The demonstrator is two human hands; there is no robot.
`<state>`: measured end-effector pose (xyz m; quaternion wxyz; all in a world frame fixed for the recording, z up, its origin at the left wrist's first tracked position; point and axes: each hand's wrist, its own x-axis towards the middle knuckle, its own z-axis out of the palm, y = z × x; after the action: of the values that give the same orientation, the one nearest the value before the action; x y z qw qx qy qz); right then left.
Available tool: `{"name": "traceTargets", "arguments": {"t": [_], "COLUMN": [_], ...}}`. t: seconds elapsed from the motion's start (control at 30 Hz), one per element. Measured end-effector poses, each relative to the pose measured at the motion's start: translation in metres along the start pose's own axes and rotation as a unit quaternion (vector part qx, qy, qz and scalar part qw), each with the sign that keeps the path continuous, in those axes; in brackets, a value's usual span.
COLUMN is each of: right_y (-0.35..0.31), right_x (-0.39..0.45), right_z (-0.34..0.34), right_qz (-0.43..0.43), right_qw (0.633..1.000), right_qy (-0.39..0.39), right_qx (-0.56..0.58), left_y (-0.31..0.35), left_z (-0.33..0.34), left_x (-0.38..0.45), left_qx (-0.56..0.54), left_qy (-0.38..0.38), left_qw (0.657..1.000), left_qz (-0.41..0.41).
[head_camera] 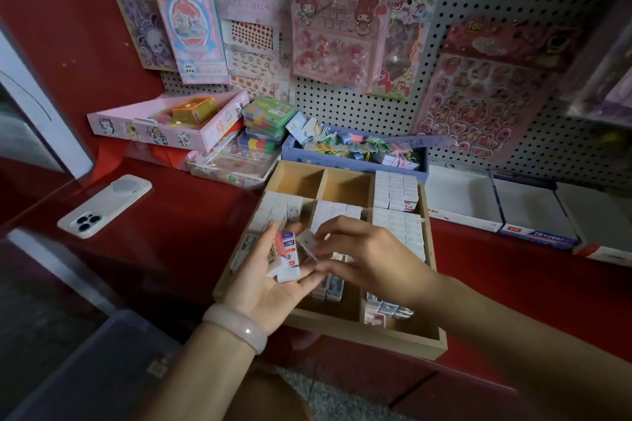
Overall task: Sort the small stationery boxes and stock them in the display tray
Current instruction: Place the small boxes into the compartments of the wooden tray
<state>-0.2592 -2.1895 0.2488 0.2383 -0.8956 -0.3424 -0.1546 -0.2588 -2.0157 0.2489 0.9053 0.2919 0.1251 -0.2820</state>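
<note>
A wooden display tray (403, 340) with several compartments lies on the red counter. Rows of small white stationery boxes (396, 190) fill its right and middle cells; its two far-left cells hold nothing. My left hand (270, 278), palm up over the tray's left side, holds a few small boxes (289, 255) with red, white and blue labels. My right hand (362, 249) reaches in from the right and pinches one small pale box (307, 241) at the top of that stack.
A white phone (104, 205) lies face down on the counter at the left. Behind the tray stand a blue box of tags (355, 147), a pink box (160, 128) and stacked plastic cases (266, 120). Opened white cartons (496, 205) sit at the right. A pegboard with sticker packs (485, 96) rises behind.
</note>
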Motion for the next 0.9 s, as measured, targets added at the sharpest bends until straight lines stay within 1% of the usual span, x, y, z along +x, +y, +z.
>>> {"name": "traceTargets", "arguments": {"t": [0.1, 0.17, 0.23, 0.27, 0.33, 0.4, 0.43, 0.47, 0.5, 0.57, 0.6, 0.67, 0.7, 0.77, 0.9], "right_y": [0.000, 0.003, 0.006, 0.006, 0.007, 0.016, 0.024, 0.031, 0.037, 0.049, 0.052, 0.056, 0.057, 0.057, 0.052], "right_x": [0.017, 0.031, 0.044, 0.050, 0.062, 0.074, 0.080, 0.085, 0.090, 0.099, 0.102, 0.109, 0.111, 0.112, 0.107], "right_z": [0.003, 0.002, 0.003, 0.004, 0.004, 0.007, 0.010, 0.013, 0.017, 0.029, 0.036, 0.049, 0.055, 0.065, 0.074], "right_qz": [0.074, 0.119, 0.109, 0.109, 0.154, 0.211, 0.239, 0.267, 0.286, 0.280, 0.270, 0.263, 0.259, 0.250, 0.223], "right_qw": [0.994, 0.985, 0.980, 0.977, 0.967, 0.953, 0.947, 0.944, 0.948, 0.959, 0.959, 0.951, 0.948, 0.944, 0.944], "right_qy": [-0.009, -0.056, -0.122, -0.137, -0.125, -0.061, -0.022, 0.004, 0.008, -0.046, -0.083, -0.145, -0.162, -0.171, -0.145], "right_qx": [0.083, 0.113, 0.112, 0.118, 0.159, 0.211, 0.215, 0.192, 0.138, 0.007, -0.033, -0.071, -0.087, -0.127, -0.197], "left_y": [0.006, 0.012, 0.020, 0.024, 0.032, 0.040, 0.045, 0.049, 0.052, 0.057, 0.058, 0.061, 0.062, 0.064, 0.065], "left_z": [-0.005, -0.009, -0.012, -0.013, -0.015, -0.020, -0.023, -0.027, -0.031, -0.038, -0.041, -0.044, -0.046, -0.047, -0.043], "left_x": [-0.002, -0.004, -0.005, -0.004, 0.000, 0.006, 0.009, 0.011, 0.012, 0.011, 0.010, 0.009, 0.009, 0.008, 0.006], "left_qx": [0.019, 0.025, 0.023, 0.019, 0.004, -0.015, -0.025, -0.035, -0.046, -0.058, -0.055, -0.045, -0.042, -0.035, -0.017], "left_qy": [-0.009, -0.016, -0.021, -0.024, -0.008, 0.033, 0.054, 0.071, 0.081, 0.087, 0.088, 0.085, 0.080, 0.068, 0.077], "left_qw": [1.000, 1.000, 0.999, 1.000, 1.000, 0.999, 0.998, 0.996, 0.995, 0.993, 0.994, 0.994, 0.995, 0.996, 0.994], "left_qz": [-0.005, -0.003, 0.003, 0.005, 0.009, 0.022, 0.031, 0.038, 0.043, 0.046, 0.046, 0.048, 0.049, 0.056, 0.073]}}
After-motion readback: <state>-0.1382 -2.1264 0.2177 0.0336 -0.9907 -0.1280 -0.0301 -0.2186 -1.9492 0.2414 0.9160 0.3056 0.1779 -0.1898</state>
